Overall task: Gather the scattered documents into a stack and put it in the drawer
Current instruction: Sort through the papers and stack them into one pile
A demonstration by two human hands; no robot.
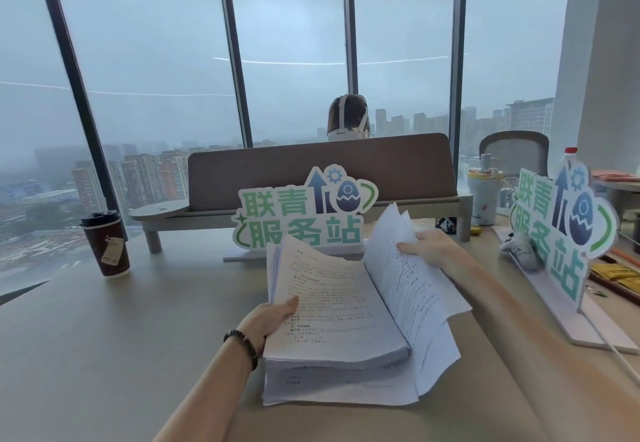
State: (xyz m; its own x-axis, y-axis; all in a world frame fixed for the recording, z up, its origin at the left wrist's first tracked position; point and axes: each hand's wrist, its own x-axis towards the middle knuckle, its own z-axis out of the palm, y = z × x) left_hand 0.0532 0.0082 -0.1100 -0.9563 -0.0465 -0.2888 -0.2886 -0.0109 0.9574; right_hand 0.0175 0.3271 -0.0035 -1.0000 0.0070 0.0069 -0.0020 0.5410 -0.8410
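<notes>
A thick pile of printed white documents (343, 317) lies on the beige desk (104, 337) in front of me. My left hand (273, 317), with a dark bead bracelet on the wrist, grips the pile's left edge, thumb on the top page. My right hand (427, 247) holds a bundle of sheets (391, 254) raised and tilted at the pile's right side. More loose sheets (440, 355) stick out skewed beneath the pile at the right and front. No drawer is in view.
A lidded coffee cup (107, 244) stands at the left. A green-lettered sign (304, 213) stands behind the papers, a second sign (561, 230) at the right. A brown divider (322, 171) with a person behind it, a tumbler (483, 196) and a cable lie beyond.
</notes>
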